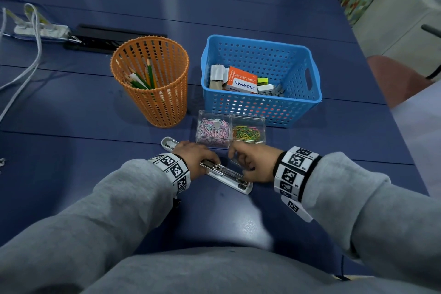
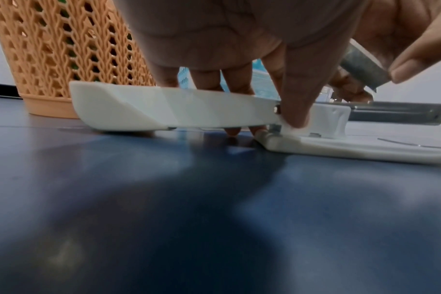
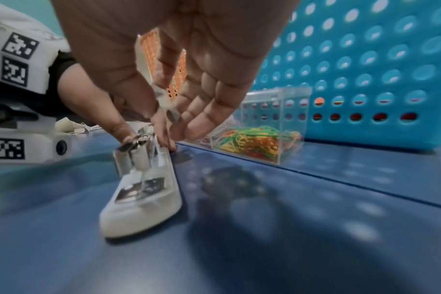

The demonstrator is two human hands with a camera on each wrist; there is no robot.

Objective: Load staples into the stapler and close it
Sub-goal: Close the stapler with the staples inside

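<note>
White stapler lies unfolded at frame centre, magazine exposed. Left hand grips its hinge; right hand pinches the staple strip above the channel. Insertion and closing remain.

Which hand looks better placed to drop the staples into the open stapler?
The right hand: it pinches the strip of staples just above the stapler, which lies opened flat. The left hand grips the stapler near its hinge, steadying it.
</note>
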